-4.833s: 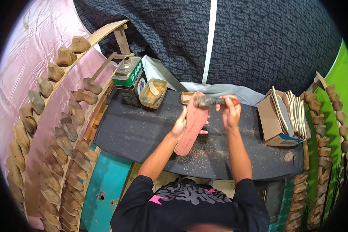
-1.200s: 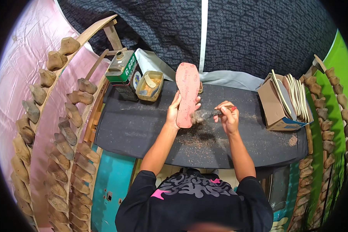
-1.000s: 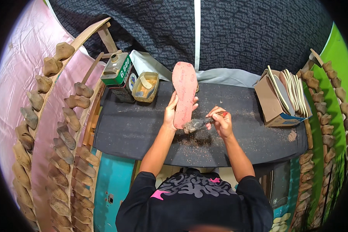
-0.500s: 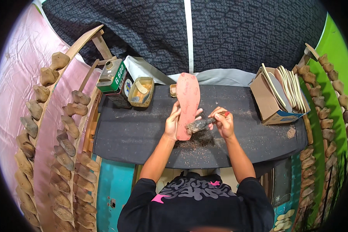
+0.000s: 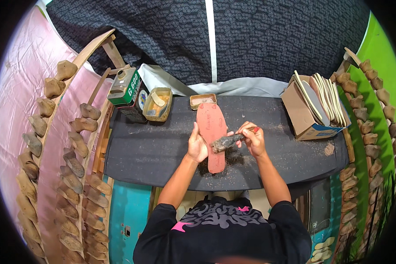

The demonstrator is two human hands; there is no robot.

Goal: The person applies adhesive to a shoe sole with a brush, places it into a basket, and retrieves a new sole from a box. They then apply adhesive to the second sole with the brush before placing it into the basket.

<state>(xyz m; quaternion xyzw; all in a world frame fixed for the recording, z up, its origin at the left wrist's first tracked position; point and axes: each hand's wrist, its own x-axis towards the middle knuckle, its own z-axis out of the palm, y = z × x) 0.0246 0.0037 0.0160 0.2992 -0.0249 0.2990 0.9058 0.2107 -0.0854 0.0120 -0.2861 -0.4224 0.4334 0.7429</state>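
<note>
A long salmon-coloured board (image 5: 212, 123), shaped like a shoe sole with faint marks on its face, is upheld over the middle of the dark cloth-covered table. At its left edge my left hand (image 5: 197, 146) grips it, thumb up along the side and the other fingers hidden behind. My right hand (image 5: 253, 141) pinches a brush (image 5: 228, 142) caked in dark residue, with a red handle end showing above the fingers. The brush's fuzzy tip lies against the board's lower middle, near its right edge.
Behind the board sits a small shallow box (image 5: 203, 101). Back left stand a metal can (image 5: 128, 90) and a yellowish tub (image 5: 158, 104). A carton (image 5: 310, 115) of light insoles stands at right. Crumbs dot the tablecloth (image 5: 259, 163). Racks of wooden shoe lasts (image 5: 77, 143) flank the table.
The board has moved down toward me and now stands nearly straight. More of the small box behind it shows. My left thumb points further up; the brush stays at about the same spot.
</note>
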